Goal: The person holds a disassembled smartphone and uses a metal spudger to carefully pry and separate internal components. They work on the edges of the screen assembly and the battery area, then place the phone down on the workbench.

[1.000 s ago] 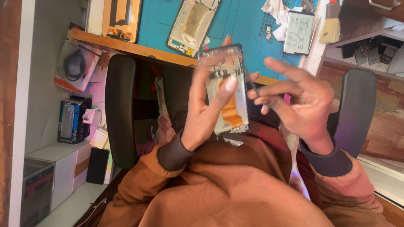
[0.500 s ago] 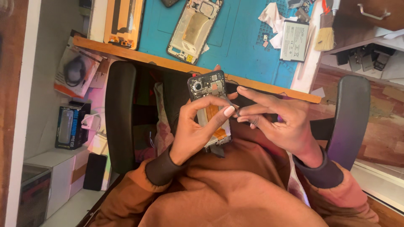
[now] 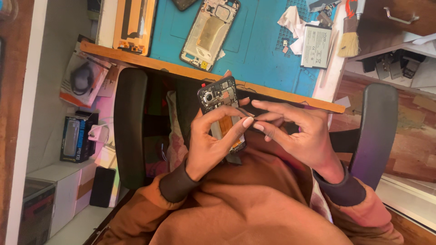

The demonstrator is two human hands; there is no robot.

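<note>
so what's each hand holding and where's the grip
Left hand grips the opened phone around its lower half; right hand pinches a thin strip at it.

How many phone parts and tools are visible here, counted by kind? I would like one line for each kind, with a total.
Opened phone held in left hand, touched by right hand: 1
Phone frame on blue mat: 1
Screen panel: 1
Battery: 1
Brush: 1
Total: 5
</note>
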